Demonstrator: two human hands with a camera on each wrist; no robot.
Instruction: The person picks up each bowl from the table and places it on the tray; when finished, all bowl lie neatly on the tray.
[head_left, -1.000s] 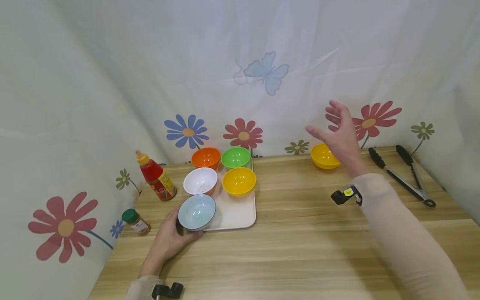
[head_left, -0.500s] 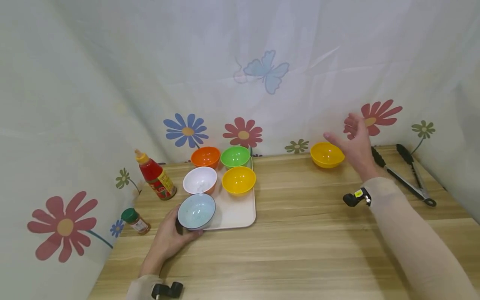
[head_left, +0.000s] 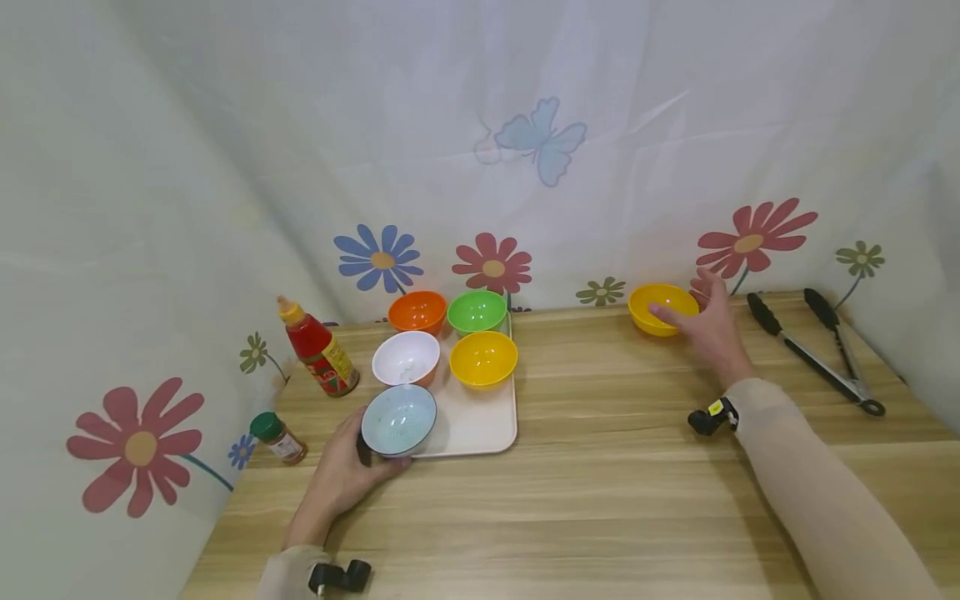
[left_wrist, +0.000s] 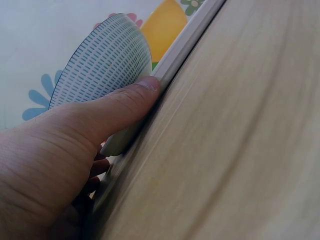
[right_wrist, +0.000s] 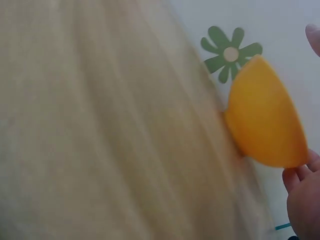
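My left hand point(head_left: 345, 472) grips the near left corner of a white tray point(head_left: 480, 429), its thumb along the front rim and its other fingers round the left side. Close beside that thumb is a pale blue bowl point(head_left: 398, 419), whose patterned outer wall point(left_wrist: 102, 62) shows in the left wrist view. My right hand point(head_left: 712, 329) is at a separate yellow bowl point(head_left: 654, 304) by the back edge, thumb overlapping its near rim and fingers to its right. In the right wrist view the fingertips point(right_wrist: 292, 177) lie right at the rim of this yellow bowl point(right_wrist: 267, 115).
Around the tray are an orange bowl point(head_left: 417, 312), a green bowl point(head_left: 477, 311), a white-lined bowl point(head_left: 406, 358) and another yellow bowl point(head_left: 483, 360). A red sauce bottle point(head_left: 318, 350) and a green-capped spice jar point(head_left: 279, 438) stand left. Tongs point(head_left: 817, 362) lie right. Fabric hangs behind.
My right hand has moved right, then down toward the table, from above the separate yellow bowl to its right rim. The left hand and the tray keep their places.
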